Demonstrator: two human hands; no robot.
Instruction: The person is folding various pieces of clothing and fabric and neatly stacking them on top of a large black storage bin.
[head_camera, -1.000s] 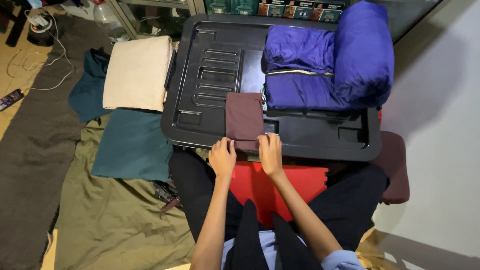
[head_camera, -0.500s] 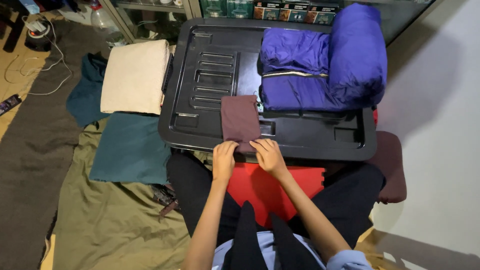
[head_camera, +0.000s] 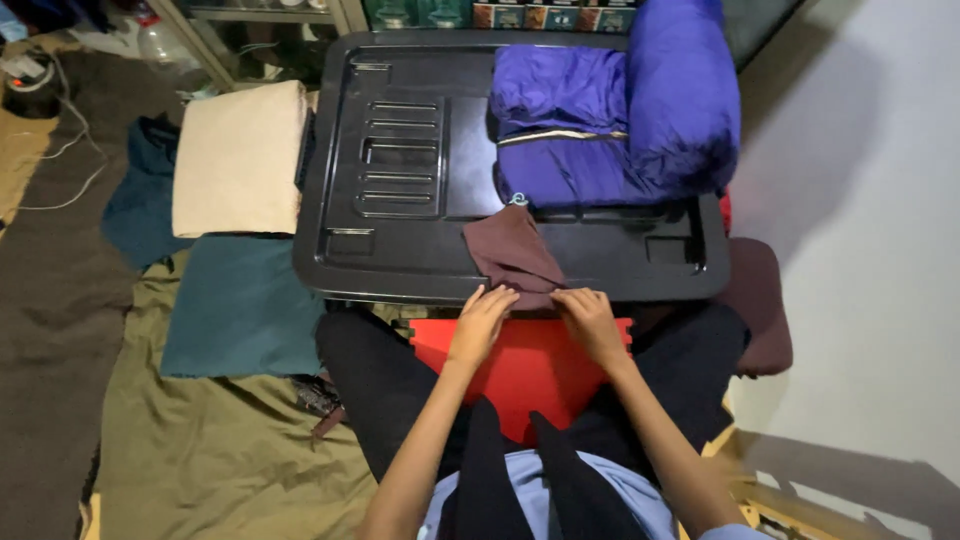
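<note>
A small folded maroon cloth (head_camera: 512, 252) lies on the near edge of a black plastic lid (head_camera: 420, 230) that rests on a red bin (head_camera: 520, 360). My left hand (head_camera: 482, 318) presses on the cloth's near left corner, fingers spread flat. My right hand (head_camera: 590, 318) rests on its near right corner at the lid's edge. The cloth is skewed, its far end pointing left. A folded purple-blue jacket (head_camera: 610, 120) sits on the far right of the lid.
A cream folded cloth (head_camera: 240, 155) and a teal folded cloth (head_camera: 240, 305) lie on the floor to the left, over an olive sheet (head_camera: 200, 450). A dark maroon cushion (head_camera: 760, 300) sits to the right, by a white wall.
The maroon cloth has been drawn toward me to the lid's near edge and turned askew. Both hands slid back with it.
</note>
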